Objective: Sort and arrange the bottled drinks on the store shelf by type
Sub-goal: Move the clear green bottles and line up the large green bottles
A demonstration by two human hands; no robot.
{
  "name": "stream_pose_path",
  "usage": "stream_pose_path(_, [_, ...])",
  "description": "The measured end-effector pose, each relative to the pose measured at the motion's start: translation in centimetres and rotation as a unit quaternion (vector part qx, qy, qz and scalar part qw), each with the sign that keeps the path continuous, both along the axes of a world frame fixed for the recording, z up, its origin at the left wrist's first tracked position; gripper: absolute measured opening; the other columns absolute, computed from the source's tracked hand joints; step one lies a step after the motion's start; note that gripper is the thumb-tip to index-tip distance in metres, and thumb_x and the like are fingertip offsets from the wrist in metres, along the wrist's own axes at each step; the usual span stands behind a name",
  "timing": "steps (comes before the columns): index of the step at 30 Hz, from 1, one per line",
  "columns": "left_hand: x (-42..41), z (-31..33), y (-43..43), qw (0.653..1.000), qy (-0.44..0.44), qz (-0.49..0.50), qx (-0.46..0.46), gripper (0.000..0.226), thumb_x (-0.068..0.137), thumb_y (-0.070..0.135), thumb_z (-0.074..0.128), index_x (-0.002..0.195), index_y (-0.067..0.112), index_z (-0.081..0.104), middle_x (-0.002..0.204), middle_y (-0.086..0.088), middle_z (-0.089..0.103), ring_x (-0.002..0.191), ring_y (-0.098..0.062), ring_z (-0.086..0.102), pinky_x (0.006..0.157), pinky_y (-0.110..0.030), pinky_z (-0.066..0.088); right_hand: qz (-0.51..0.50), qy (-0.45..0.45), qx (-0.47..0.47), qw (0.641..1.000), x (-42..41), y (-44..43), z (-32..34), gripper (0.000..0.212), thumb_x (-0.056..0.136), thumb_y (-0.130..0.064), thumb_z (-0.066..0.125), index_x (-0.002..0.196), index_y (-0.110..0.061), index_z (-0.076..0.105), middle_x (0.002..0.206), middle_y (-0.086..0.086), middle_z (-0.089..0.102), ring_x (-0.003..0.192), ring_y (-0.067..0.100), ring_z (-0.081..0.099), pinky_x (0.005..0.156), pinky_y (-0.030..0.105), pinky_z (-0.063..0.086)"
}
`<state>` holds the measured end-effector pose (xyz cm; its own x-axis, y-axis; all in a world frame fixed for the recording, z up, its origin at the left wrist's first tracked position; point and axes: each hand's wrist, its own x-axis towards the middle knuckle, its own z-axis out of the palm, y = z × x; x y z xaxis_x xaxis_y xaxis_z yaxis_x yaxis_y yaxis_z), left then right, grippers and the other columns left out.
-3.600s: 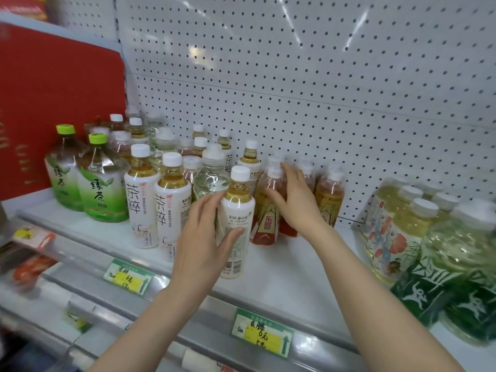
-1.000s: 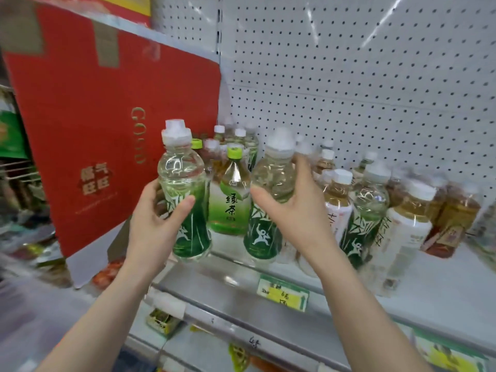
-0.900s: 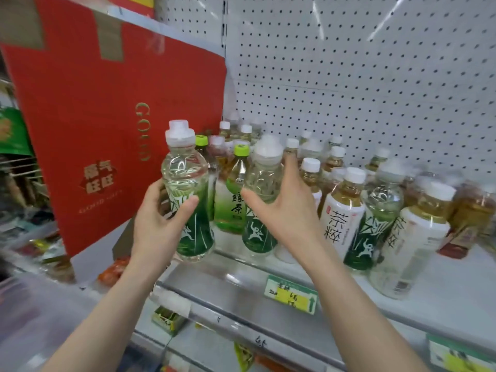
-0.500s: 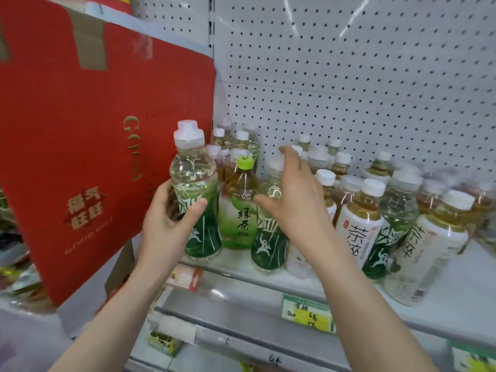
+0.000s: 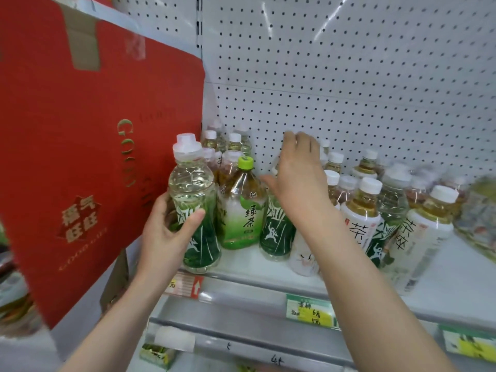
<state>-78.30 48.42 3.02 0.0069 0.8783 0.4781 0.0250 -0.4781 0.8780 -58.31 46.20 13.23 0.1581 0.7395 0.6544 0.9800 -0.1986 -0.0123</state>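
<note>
Clear plastic bottle with green bamboo-print label [image 5: 194, 210] gripped at waist by left hand [image 5: 166, 234], at shelf [image 5: 442, 288] left front edge. Right hand [image 5: 298, 181] spread, nothing held. Full bottle judged heavy, film label slippery; waist grip advised.

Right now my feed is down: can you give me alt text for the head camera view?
The left hand grips a clear bottle with a dark green label at the shelf's front left edge, beside a red box. The right hand hovers open above a matching bottle, a green-capped tea bottle between them. White-labelled tea bottles crowd the right.
</note>
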Motion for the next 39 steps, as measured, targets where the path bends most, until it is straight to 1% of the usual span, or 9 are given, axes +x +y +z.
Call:
stream_pose_path(2, [-0.3,0.0,-0.1,1.0,-0.008,-0.003,-0.003,0.058,0.08,0.039,0.075,0.131,0.025,0.052,0.121,0.013,0.064,0.112,-0.002,0.06,0.094,-0.03,0.048,0.068,-0.005,0.067,0.995,-1.7,0.7,-0.4,0.07,0.088,-0.02,0.07,0.144,0.001,0.034,0.141,0.02,0.043,0.135,0.034,0.036,0.112,0.039,0.034])
stream_pose_path(4, [-0.6,0.0,-0.2,1.0,-0.012,-0.003,0.001,0.058,0.078,0.038,0.07,0.131,0.025,0.052,0.122,0.012,0.064,0.112,-0.002,0.06,0.094,-0.03,0.048,0.124,0.069,0.029,0.989,-3.3,2.1,-1.2,0.065,0.095,-0.025,0.061,0.146,0.001,0.031,0.132,0.019,0.052,0.124,0.034,0.046,0.103,0.04,0.042])
stream_pose_path(7, [-1.1,0.0,-0.5,1.0,-0.02,0.003,0.008,0.055,0.079,0.036,0.072,0.13,0.025,0.054,0.12,0.014,0.065,0.111,0.0,0.06,0.091,-0.027,0.047,0.089,0.235,-0.072,0.965,-4.4,4.9,-2.2,0.064,0.099,-0.041,0.05,0.141,0.003,0.032,0.119,0.022,0.059,0.112,0.038,0.054,0.086,0.043,0.046])
stream_pose_path(10, [-1.7,-0.1,-0.8,1.0,-0.019,0.008,0.01,0.051,0.081,0.033,0.073,0.128,0.03,0.053,0.114,0.022,0.065,0.105,0.007,0.06,0.082,-0.014,0.047,0.068,0.325,-0.041,0.942,-4.4,6.3,-2.4,0.045,0.102,-0.038,0.044,0.126,0.001,0.044,0.112,0.02,0.062,0.104,0.037,0.058,0.07,0.035,0.039])
stream_pose_path(17, [-2.3,-0.7,-0.5,0.999,0.001,0.027,0.025,0.054,0.084,0.033,0.072,0.133,0.028,0.05,0.122,0.016,0.063,0.111,0.001,0.059,0.089,-0.022,0.046,0.18,0.262,0.032,0.948,-3.7,4.1,-4.4,0.045,0.101,-0.047,0.044,0.12,-0.006,0.049,0.073,0.0,0.058,0.068,0.024,0.058,0.06,0.034,0.04])
stream_pose_path(24, [-2.0,-0.4,-0.6,0.999,-0.004,0.031,0.032,0.06,0.082,0.038,0.073,0.136,0.029,0.048,0.122,0.02,0.061,0.111,0.005,0.058,0.094,-0.033,0.05,0.22,0.301,-0.034,0.927,-3.4,2.6,-4.9,0.037,0.1,-0.052,0.041,0.105,-0.018,0.055,0.076,-0.009,0.057,0.067,0.003,0.052,0.063,0.026,0.037])
stream_pose_path(29, [-2.0,0.0,-0.3,0.997,-0.013,0.062,0.051,0.062,0.081,0.044,0.068,0.137,0.03,0.046,0.128,0.017,0.06,0.119,-0.003,0.056,0.1,-0.044,0.048,0.246,0.229,0.073,0.939,-4.4,0.1,-5.4,0.03,0.1,-0.049,0.041,0.091,-0.022,0.052,0.073,-0.012,0.054,0.063,0.005,0.049,0.058,0.024,0.033])
stream_pose_path(36, [1.5,0.5,1.6,0.999,0.015,0.002,0.044,0.052,0.087,0.025,0.07,0.134,0.021,0.049,0.122,0.015,0.06,0.115,0.0,0.056,0.099,-0.023,0.046,0.262,0.393,0.087,0.877,-2.3,-4.5,-3.7,0.031,0.098,-0.052,0.046,0.077,-0.031,0.053,0.067,-0.013,0.054,0.06,0.001,0.049,0.059,0.019,0.036])
stream_pose_path(39, [4.3,-0.7,2.7,0.998,0.032,-0.05,-0.005,0.062,0.08,0.042,0.074,0.133,0.02,0.05,0.126,0.006,0.062,0.118,-0.008,0.057,0.104,-0.035,0.046,0.245,0.378,0.095,0.888,-1.3,-5.7,-3.9,0.026,0.098,-0.05,0.048,0.078,-0.034,0.054,0.071,-0.014,0.058,0.064,-0.003,0.052,0.059,0.012,0.036])
